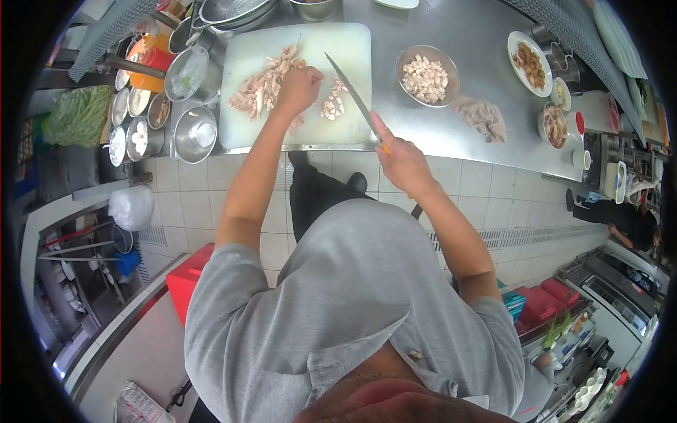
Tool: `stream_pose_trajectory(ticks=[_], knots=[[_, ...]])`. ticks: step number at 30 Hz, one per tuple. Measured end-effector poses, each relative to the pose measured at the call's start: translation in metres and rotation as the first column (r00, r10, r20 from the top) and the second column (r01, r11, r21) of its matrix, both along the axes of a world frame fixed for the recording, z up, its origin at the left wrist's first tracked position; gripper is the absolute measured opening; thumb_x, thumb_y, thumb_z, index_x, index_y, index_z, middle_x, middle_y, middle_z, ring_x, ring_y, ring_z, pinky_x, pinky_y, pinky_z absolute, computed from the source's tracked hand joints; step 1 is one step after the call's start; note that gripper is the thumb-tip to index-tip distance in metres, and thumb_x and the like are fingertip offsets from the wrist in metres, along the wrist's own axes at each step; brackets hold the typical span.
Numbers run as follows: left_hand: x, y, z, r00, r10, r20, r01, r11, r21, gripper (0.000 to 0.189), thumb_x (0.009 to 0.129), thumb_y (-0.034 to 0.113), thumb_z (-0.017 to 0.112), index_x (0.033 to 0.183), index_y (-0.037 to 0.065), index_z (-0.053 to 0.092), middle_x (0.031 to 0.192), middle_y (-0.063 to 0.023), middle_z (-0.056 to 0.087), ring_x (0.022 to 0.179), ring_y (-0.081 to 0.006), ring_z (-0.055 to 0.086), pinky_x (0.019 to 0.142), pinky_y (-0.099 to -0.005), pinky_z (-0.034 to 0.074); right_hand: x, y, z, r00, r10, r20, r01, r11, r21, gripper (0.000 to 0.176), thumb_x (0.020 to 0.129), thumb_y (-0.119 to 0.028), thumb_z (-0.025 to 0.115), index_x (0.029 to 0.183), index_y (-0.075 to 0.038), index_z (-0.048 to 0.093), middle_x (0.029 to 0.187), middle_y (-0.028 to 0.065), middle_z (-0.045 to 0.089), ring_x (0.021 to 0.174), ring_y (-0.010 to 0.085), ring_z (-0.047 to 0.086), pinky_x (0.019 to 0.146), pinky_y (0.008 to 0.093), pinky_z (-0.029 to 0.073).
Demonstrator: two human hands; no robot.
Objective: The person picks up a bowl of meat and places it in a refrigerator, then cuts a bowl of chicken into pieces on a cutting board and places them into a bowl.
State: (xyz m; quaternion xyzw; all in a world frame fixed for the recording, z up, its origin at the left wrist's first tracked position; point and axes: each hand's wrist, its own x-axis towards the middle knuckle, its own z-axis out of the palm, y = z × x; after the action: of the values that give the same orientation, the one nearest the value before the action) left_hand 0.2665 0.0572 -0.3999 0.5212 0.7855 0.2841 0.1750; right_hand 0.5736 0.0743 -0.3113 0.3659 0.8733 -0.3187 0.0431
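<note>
A white cutting board (349,42) lies on the metal counter with a pile of pale shredded meat (255,90) on its left half. My left hand (300,90) is over the right edge of that pile, its fingers curled together; what they hold, if anything, is hidden. A small heap of diced meat (332,107) sits just right of that hand. My right hand (405,163) grips the yellow handle of a kitchen knife (350,86). Its long blade slants up and left over the board's right side, apart from my left hand. Beyond the board stands a metal bowl (455,88) of diced meat.
A crumpled cloth (481,118) lies right of the bowl. Farther right are a white oval plate (515,44) of browned food and several small bowls. Metal pots (194,134) and ingredient bowls crowd the left. Another person (631,222) is at far right.
</note>
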Motion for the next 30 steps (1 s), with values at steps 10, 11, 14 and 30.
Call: stream_pose_trajectory(ticks=[10,11,14,30], knots=[[0.033,-0.065,0.02,0.995,-0.085,0.045,0.093,0.971,-0.222,0.086,0.07,0.023,0.09,0.142,0.001,0.048,0.132,-0.0253,0.053,0.113,-0.0424,0.064,0.095,-0.0464,0.056,0.006,0.011,-0.006,0.995,0.051,0.083,-0.059,0.994,0.089,0.078,0.098,-0.012,0.058,0.167,-0.027,0.024,0.087,0.0211,0.07,0.08,0.0386,0.07,0.077,0.0502,0.056],[0.038,-0.06,0.022,0.997,-0.059,0.042,0.067,0.972,-0.227,0.086,0.07,0.022,0.09,0.142,0.0,0.048,0.133,-0.0252,0.053,0.113,-0.0424,0.064,0.095,-0.0465,0.056,0.005,0.015,-0.008,0.993,0.032,0.117,-0.045,0.993,0.111,0.078,0.098,-0.012,0.058,0.167,-0.027,0.024,0.087,0.0211,0.07,0.08,0.0385,0.07,0.077,0.0501,0.056],[0.045,-0.037,0.012,0.999,-0.032,-0.026,0.027,0.985,-0.17,0.094,0.067,0.02,0.092,0.146,-0.006,0.047,0.127,-0.0249,0.057,0.106,-0.0351,0.067,0.093,-0.043,0.055,0.007,0.026,-0.013,0.985,0.017,0.173,-0.043,0.988,0.148,0.079,0.097,-0.012,0.058,0.167,-0.026,0.024,0.087,0.0209,0.071,0.078,0.0387,0.07,0.076,0.0501,0.056],[0.037,0.013,-0.02,0.983,0.052,0.175,-0.06,0.997,0.043,0.061,0.066,0.013,0.083,0.122,-0.002,0.066,0.115,-0.0203,0.067,0.096,-0.0303,0.07,0.088,-0.0384,0.058,-0.014,-0.002,-0.025,0.934,-0.31,-0.179,0.118,0.737,-0.665,0.079,0.1,-0.014,0.063,0.167,-0.026,0.023,0.082,0.0049,0.059,0.054,0.0131,0.059,0.059,0.0315,0.055]])
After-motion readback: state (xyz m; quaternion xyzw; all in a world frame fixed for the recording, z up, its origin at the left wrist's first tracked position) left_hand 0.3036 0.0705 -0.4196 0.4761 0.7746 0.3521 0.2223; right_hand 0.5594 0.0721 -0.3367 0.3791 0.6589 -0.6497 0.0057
